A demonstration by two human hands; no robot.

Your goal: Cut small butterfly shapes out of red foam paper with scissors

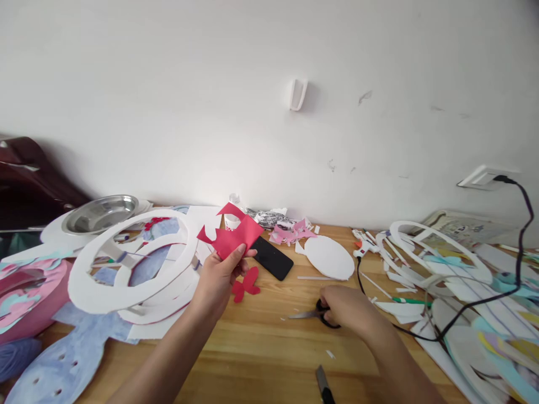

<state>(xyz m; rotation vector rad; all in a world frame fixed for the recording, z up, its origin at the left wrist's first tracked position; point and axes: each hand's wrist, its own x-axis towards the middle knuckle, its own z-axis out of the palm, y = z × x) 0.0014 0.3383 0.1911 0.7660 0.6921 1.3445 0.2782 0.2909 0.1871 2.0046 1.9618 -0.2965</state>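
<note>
My left hand [219, 278] holds up a piece of red paper [231, 233] with shapes cut out of its edges, pinched between thumb and fingers above the wooden table [261, 342]. A small red cut-out shape [246, 284] lies on the table just below it. My right hand [347, 308] rests on the table over the black handles of a pair of scissors [309, 315], whose blades point left; whether the fingers grip the handles is hidden.
A black phone [273, 258] lies behind the red paper. White foam oval rings [126, 264] and a metal bowl [101, 213] are at left. A white oval cut-out [330, 256], glue gun [365, 246], black cable [484, 303] and more rings sit right. A cutter [324, 387] lies near.
</note>
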